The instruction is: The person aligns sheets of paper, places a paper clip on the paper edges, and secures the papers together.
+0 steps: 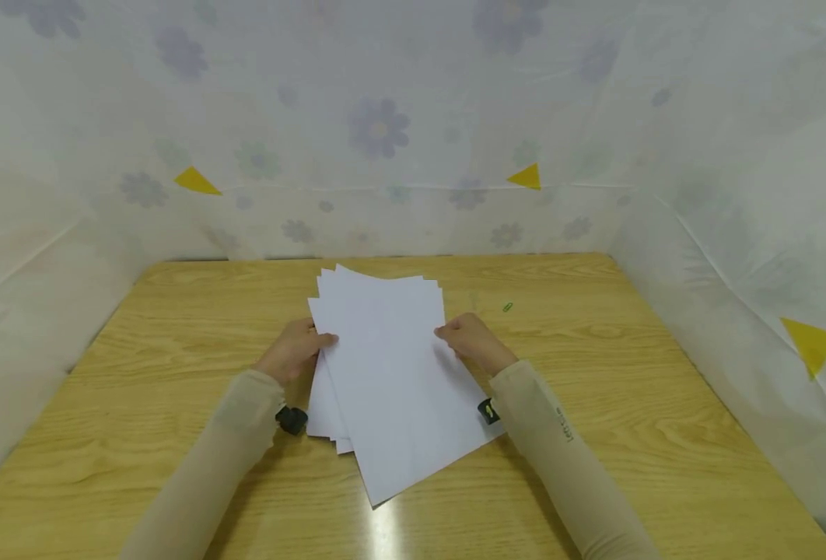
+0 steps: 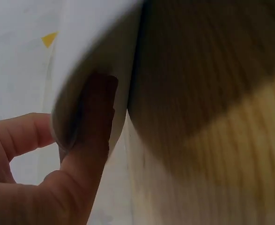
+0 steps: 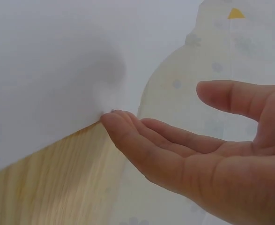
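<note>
A loose, uneven stack of white paper sheets [image 1: 392, 389] is held above the wooden table, with the top sheet turned at an angle to those beneath. At the stack's left edge my left hand [image 1: 294, 350] pinches the sheets, thumb on top. In the left wrist view the paper [image 2: 92, 33] bends between the thumb and fingers of that hand [image 2: 57, 192]. My right hand [image 1: 479, 342] is at the right edge. The right wrist view shows its fairly straight fingers [image 3: 160, 159] touching the paper's edge [image 3: 43, 75] with their tips, while the thumb stands apart.
A small green paper clip [image 1: 507, 307] lies on the wooden table [image 1: 595, 389], right of the stack and beyond my right hand. White flower-patterned sheeting [image 1: 280, 117] walls the back and sides. Yellow triangles [image 1: 527, 177] are stuck on it. A dark wrist device [image 1: 291, 420] shows below my left hand.
</note>
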`<state>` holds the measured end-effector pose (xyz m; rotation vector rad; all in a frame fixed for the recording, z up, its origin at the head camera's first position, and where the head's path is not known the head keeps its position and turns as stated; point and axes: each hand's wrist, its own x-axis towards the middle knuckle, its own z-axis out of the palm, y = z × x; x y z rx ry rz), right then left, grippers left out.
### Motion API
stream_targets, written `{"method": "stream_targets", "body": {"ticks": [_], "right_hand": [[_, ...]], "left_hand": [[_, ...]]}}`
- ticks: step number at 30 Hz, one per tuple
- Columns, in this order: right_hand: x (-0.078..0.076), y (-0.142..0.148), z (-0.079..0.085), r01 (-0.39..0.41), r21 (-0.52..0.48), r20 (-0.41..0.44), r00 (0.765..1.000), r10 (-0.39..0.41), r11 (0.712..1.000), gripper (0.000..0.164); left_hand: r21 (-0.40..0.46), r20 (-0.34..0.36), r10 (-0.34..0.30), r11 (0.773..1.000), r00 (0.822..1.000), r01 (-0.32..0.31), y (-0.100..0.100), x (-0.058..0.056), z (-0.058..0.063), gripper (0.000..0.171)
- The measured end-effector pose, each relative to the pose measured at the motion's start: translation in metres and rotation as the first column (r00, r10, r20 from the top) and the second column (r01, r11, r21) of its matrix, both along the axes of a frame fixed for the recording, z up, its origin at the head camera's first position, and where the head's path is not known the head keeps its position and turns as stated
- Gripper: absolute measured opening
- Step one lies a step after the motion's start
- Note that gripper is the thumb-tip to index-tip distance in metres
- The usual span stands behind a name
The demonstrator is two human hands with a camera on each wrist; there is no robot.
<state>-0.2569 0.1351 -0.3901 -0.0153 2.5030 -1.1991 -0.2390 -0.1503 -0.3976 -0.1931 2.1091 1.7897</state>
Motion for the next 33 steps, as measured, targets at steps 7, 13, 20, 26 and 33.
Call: {"method": "stream_targets", "body": {"ticks": [7,13,20,26,33], "right_hand": [[-0.002,0.003,-0.001,-0.021,-0.019,0.003,1.000,0.021,1.000,0.032],[-0.004,0.008,-0.001,-0.032,-0.067,0.021,0.999,0.033,0.997,0.034],[-0.007,0.016,-0.001,-0.087,-0.063,-0.039,0.996,0.085,0.994,0.029],[-0.013,0.021,-0.003,-0.124,-0.053,0.002,0.992,0.125,0.991,0.040],[-0.018,0.027,0.001,-0.155,-0.182,0.072,0.983,0.171,0.971,0.054]], "left_hand": [[-0.067,-0.082,-0.016,0.998,0.996,0.010,0.002,0.004,0.000,0.050],[-0.069,-0.157,-0.014,0.998,0.987,0.004,0.002,0.006,0.004,0.051],[-0.101,-0.216,-0.005,0.995,0.976,-0.017,0.003,0.012,0.012,0.047],[-0.107,-0.264,-0.010,0.994,0.964,-0.019,0.004,0.018,0.019,0.043],[-0.056,-0.277,0.001,0.998,0.961,-0.017,0.002,0.021,0.028,0.042]]}}
